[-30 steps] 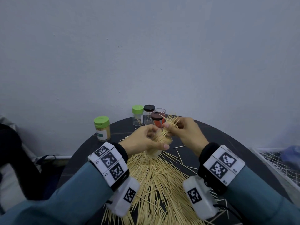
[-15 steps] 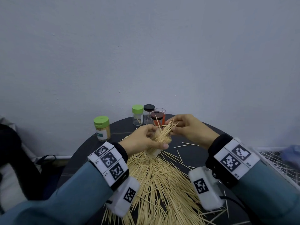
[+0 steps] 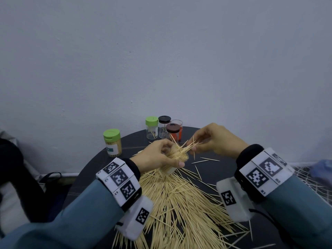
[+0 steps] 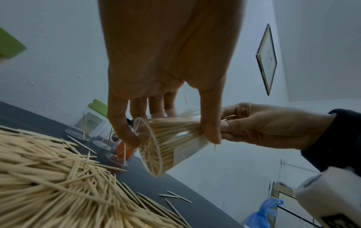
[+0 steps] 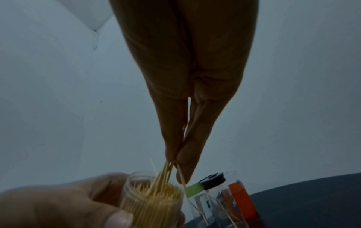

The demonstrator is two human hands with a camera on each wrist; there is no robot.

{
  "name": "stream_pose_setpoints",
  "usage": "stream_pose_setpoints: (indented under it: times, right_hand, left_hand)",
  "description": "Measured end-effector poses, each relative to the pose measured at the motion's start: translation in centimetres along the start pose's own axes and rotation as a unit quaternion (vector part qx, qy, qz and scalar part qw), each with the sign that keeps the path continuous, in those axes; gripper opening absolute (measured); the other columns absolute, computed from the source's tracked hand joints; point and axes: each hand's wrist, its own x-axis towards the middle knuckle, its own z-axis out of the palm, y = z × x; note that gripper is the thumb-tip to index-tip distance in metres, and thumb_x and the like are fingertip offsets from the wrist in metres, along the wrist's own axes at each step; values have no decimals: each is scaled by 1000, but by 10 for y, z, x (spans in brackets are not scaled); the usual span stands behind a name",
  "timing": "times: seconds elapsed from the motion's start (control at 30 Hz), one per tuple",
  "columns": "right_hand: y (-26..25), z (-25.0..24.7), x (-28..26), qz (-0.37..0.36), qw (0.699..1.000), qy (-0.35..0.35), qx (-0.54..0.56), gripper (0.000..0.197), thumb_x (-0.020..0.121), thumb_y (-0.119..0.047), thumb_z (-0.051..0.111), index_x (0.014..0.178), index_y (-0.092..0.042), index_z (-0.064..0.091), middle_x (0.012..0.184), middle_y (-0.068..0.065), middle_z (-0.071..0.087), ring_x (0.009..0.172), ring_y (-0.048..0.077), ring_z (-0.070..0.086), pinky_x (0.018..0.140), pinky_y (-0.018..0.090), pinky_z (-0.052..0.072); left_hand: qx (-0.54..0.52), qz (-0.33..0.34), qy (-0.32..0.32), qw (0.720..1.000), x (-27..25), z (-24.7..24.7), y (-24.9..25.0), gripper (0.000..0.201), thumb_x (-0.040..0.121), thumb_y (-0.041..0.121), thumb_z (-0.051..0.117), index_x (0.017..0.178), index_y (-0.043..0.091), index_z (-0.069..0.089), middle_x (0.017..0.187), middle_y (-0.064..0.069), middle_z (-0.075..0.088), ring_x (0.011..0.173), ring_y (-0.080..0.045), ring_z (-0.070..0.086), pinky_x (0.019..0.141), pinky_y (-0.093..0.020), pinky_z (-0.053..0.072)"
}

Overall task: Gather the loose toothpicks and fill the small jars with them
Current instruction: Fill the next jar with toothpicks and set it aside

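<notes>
The left hand (image 3: 156, 156) grips a tilted, nearly full clear jar (image 4: 166, 143) above the table's toothpick pile (image 3: 179, 203) while the right hand (image 3: 213, 139) pinches splayed toothpicks (image 5: 166, 171) at its mouth; crowding may scatter them onto the dark table (image 3: 224, 169).

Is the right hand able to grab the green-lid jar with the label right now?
Probably not yet. The right hand pinches toothpicks, and the left hand with its jar sits between it and the labelled jar.

Head cam up high, looking fwd and down over table (image 3: 224, 141). Wrist cams underneath each palm, close, aimed along fingers. All three sharing held jar (image 4: 166, 148) w/ toothpicks.
</notes>
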Motion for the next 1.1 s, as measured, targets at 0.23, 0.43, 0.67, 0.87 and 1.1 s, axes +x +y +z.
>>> stream_pose_setpoints:
  times: [0.23,0.43,0.67,0.87,1.1]
  right_hand:
    - [-2,7,0,-2,996,-50,-68,14,80,-14,71,94,-18,74,92,-2,71,87,8,63,75,11,45]
    - [-2,5,1,-17,1000,-6,-8,19,77,-7,73,96,-12,71,93,7,72,84,13,68,70,9,51]
    - [-5,9,0,-26,999,22,12,10,81,-6,69,83,-15,65,73,-1,70,59,-7,62,56,2,42]
    - [-2,16,2,-32,997,60,47,6,79,-7,71,84,-2,71,61,-6,63,46,-11,56,52,1,40]
    - [0,11,3,-42,997,40,57,14,88,-9,62,100,-11,68,86,1,70,65,-9,62,65,5,47]
  left_hand:
    - [5,20,-35,999,-1,5,-2,41,71,19,81,103,23,55,91,9,59,87,-6,56,76,-21,42]
    - [-13,18,-30,999,0,4,-2,43,69,21,82,104,23,57,103,1,64,93,-10,58,80,-22,43]
    - [-25,7,-25,999,-1,5,-1,56,68,25,82,117,17,56,114,-5,64,107,-19,58,99,-34,44]
    - [-46,13,-31,998,-3,7,3,46,72,18,79,112,14,57,110,-8,67,100,-18,62,94,-32,47]
    - [-82,11,-16,996,-1,4,3,42,72,14,78,109,14,59,107,-8,68,97,-17,63,92,-32,49]
